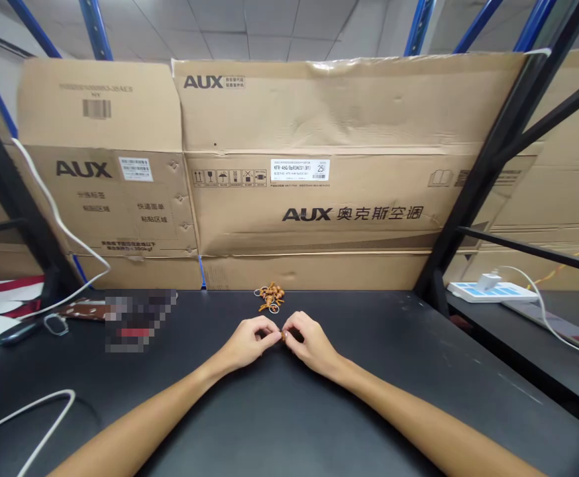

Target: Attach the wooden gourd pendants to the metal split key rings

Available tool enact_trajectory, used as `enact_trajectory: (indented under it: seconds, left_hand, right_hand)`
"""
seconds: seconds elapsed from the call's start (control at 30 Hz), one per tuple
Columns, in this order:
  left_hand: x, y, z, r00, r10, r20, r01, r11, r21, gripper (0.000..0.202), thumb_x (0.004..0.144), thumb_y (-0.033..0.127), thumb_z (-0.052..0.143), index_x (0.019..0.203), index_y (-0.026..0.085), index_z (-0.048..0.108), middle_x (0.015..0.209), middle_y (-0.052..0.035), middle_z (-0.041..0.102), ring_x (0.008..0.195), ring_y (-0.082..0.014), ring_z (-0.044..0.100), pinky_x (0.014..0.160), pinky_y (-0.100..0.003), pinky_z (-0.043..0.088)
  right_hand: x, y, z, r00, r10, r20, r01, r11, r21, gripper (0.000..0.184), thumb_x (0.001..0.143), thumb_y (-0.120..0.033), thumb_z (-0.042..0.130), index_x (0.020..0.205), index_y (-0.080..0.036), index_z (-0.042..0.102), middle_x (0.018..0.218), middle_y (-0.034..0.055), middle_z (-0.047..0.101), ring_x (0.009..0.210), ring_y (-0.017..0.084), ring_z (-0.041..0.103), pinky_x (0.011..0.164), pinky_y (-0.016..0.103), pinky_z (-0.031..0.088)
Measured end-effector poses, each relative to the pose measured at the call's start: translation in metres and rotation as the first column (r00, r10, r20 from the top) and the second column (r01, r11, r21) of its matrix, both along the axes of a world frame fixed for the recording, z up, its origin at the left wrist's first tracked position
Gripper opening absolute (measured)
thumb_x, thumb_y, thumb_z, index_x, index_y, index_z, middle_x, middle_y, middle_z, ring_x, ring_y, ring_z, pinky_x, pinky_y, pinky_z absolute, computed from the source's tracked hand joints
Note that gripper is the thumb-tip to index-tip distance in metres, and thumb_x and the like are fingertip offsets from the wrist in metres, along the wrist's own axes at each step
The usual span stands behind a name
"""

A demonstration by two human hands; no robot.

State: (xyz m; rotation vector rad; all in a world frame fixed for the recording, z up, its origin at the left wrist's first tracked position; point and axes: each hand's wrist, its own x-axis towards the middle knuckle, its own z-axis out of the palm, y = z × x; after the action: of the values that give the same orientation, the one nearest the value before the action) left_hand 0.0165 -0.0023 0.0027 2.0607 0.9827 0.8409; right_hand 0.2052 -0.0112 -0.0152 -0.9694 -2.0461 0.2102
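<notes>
My left hand and my right hand meet over the middle of the black table, fingertips almost touching. Between them shows a sliver of a small brown piece, mostly covered by the fingers. The thumb and forefinger of my right hand are pinched on it. My left hand is also closed in a pinch at its left side; what lies in those fingers is hidden. Just beyond the hands lies a small heap of orange-brown keychains with metal rings. Their exact shapes are too small to tell.
Large AUX cardboard boxes stand along the back of the table. On the left are a white cable, a dark cable end and a blurred-out item. A power strip lies beyond the black frame post at right.
</notes>
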Motion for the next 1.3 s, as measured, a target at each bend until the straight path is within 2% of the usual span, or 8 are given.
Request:
enact_trajectory:
  seconds: [0.17,0.4,0.73,0.9,1.03,1.13,1.3]
  left_hand:
    - [0.000,-0.001,0.002,1.000,0.012,-0.010,-0.011,0.996,0.086,0.024,0.083,0.036,0.058,0.072,0.016,0.066,0.083,-0.0034,0.063,0.068,-0.0126,0.055,0.059,-0.021,0.042]
    - [0.000,0.001,-0.002,1.000,-0.013,0.023,0.011,0.997,0.072,0.026,0.081,0.036,0.060,0.067,0.015,0.064,0.087,-0.0046,0.061,0.068,-0.0118,0.054,0.056,-0.021,0.041]
    - [-0.001,0.004,-0.006,1.000,-0.008,-0.023,0.010,0.997,0.075,0.021,0.078,0.031,0.060,0.066,0.015,0.066,0.092,-0.0049,0.061,0.062,-0.0097,0.050,0.056,-0.021,0.039]
    - [-0.002,0.006,-0.007,1.000,-0.005,-0.020,0.007,0.996,0.089,0.021,0.080,0.030,0.057,0.066,0.015,0.062,0.092,-0.0058,0.061,0.070,-0.0125,0.054,0.056,-0.021,0.040]
    - [-0.002,0.006,-0.006,1.000,-0.011,-0.005,0.012,0.994,0.113,0.021,0.083,0.030,0.053,0.068,0.015,0.059,0.094,-0.0068,0.060,0.078,-0.0150,0.056,0.061,-0.022,0.043]
    - [-0.002,0.005,-0.005,1.000,-0.020,0.002,0.020,0.992,0.128,0.020,0.084,0.030,0.053,0.071,0.016,0.058,0.093,-0.0054,0.059,0.080,-0.0152,0.055,0.065,-0.023,0.045]
    - [-0.002,0.003,-0.002,1.000,-0.023,0.011,0.022,0.996,0.089,0.023,0.083,0.034,0.055,0.070,0.016,0.059,0.094,-0.0056,0.058,0.075,-0.0138,0.054,0.060,-0.022,0.044]
  right_hand:
    - [-0.003,-0.004,-0.002,0.985,-0.068,0.157,0.041,0.985,0.169,0.008,0.086,-0.016,0.052,0.079,-0.019,0.055,0.078,0.0040,0.061,0.074,0.018,0.051,0.069,0.031,0.039]
    - [-0.004,-0.005,-0.001,0.972,-0.077,0.222,0.023,0.972,0.236,0.008,0.085,-0.014,0.052,0.079,-0.018,0.055,0.080,0.0043,0.061,0.074,0.018,0.049,0.068,0.031,0.036]
    - [-0.003,-0.003,-0.004,0.951,-0.070,0.301,0.008,0.979,0.203,0.010,0.086,-0.016,0.053,0.076,-0.020,0.055,0.079,0.0038,0.060,0.075,0.018,0.051,0.068,0.031,0.035]
    - [-0.003,-0.002,-0.005,0.970,-0.087,0.225,0.057,0.989,0.137,0.003,0.084,-0.018,0.055,0.082,-0.020,0.056,0.081,0.0033,0.061,0.076,0.018,0.053,0.069,0.030,0.038]
    - [-0.001,0.002,-0.007,0.977,-0.129,0.168,0.126,0.992,0.029,0.008,0.081,-0.018,0.058,0.089,-0.020,0.057,0.084,0.0031,0.061,0.077,0.018,0.054,0.070,0.030,0.040]
    - [0.000,0.006,-0.009,0.983,-0.119,0.142,0.122,0.992,-0.013,0.003,0.084,-0.019,0.057,0.083,-0.020,0.059,0.081,0.0025,0.060,0.075,0.017,0.054,0.069,0.029,0.042]
    - [0.001,0.008,-0.009,0.990,-0.076,0.118,0.076,0.997,0.003,0.011,0.086,-0.017,0.055,0.076,-0.020,0.058,0.078,0.0018,0.059,0.075,0.017,0.053,0.069,0.029,0.042]
